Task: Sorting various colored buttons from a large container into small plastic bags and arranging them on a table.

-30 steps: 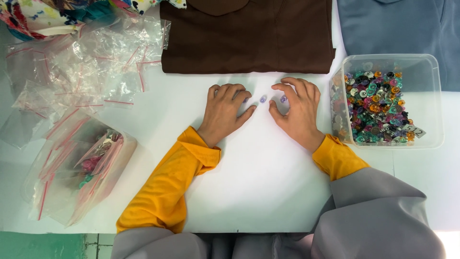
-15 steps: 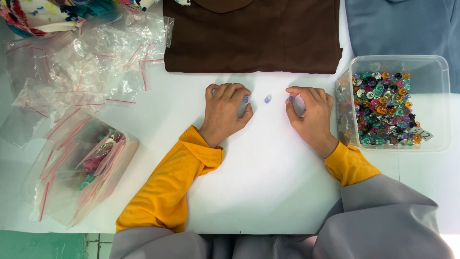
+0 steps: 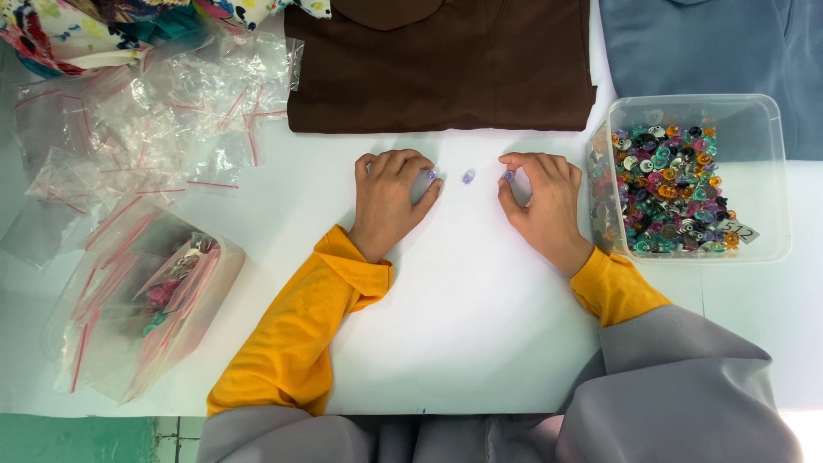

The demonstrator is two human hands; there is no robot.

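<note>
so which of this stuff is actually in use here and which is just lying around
In use:
left hand and right hand, each at a small purple bead
third small purple bead between them
clear plastic tub of mixed coloured beads

Lying about:
folded brown cloth
grey-blue cloth
clear zip bags

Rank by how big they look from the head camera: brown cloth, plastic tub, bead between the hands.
1. Brown cloth, though its top is cut off.
2. Plastic tub.
3. Bead, by far the smallest.

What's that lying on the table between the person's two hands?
In the head view, one small pale-purple bead lies on the white table, apart from both the left hand and right hand.
</note>
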